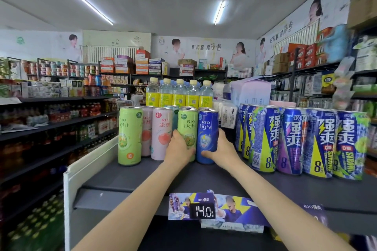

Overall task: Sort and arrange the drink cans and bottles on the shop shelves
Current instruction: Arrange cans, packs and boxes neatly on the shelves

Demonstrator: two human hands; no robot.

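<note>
A: Gripping two cans at once up here, so the risk is plain. The left hand [179, 149] wraps low around a green can [187, 134], and the right hand [221, 150] curls round the foot of the blue can [207, 136] beside it. Both holds sit near the base, so I judge a quick shove could tip either can.

B: And where would they fall?

A: Toward the pink can [161, 133] on the left, touching its neighbours, or off the dark shelf [204, 177], whose front edge is bare ahead of them. The price tag [203, 211] hangs just under that lip.

B: How do the cans sit to the hands?

A: Upright, side by side and touching, each between thumb and fingers, palms facing inward.

B: Anything crowding them?

A: The tall purple cans [302, 142] stand near on the right; further back, yellow-labelled bottles [179, 96] line up behind.
</note>
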